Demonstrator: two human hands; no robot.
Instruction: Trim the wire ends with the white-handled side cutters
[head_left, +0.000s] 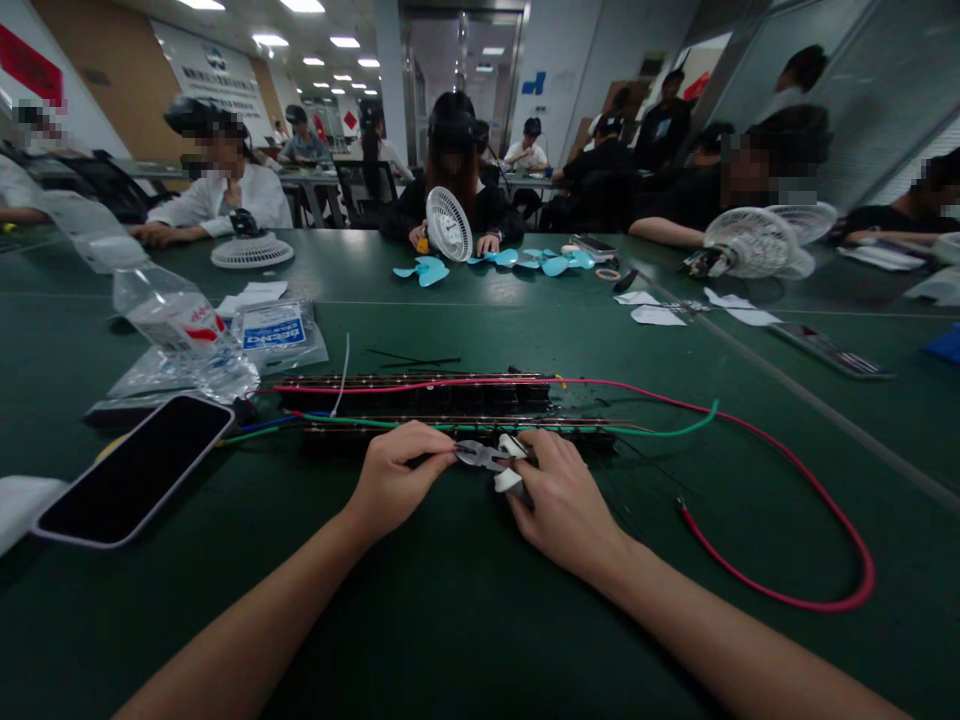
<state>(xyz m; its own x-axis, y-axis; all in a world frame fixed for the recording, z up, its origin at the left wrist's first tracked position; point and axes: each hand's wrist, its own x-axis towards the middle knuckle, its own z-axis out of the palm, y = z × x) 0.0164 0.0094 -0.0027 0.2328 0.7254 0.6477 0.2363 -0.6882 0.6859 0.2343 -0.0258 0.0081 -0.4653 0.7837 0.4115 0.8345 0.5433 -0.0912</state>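
My right hand [562, 495] is wrapped round the white-and-grey handles of a pair of pliers [480, 456], whose metal jaws point left. The fingertips of my left hand [397, 475] are pinched together at the tip of the jaws; what they hold is too small to make out. Just beyond both hands lie two long black strips [420, 395] with metal rails. A red wire [622, 385] and a green wire [682, 430] run along them. From the near strip a white cable tie [344, 375] sticks up.
A phone [139, 470], a clear bottle [180, 320] and plastic bags [281, 335] lie at the left. The thick red cable [832, 600] loops at the right. Across the green table [465, 620] are blue fan blades [424, 270], fan cages [750, 243] and several people.
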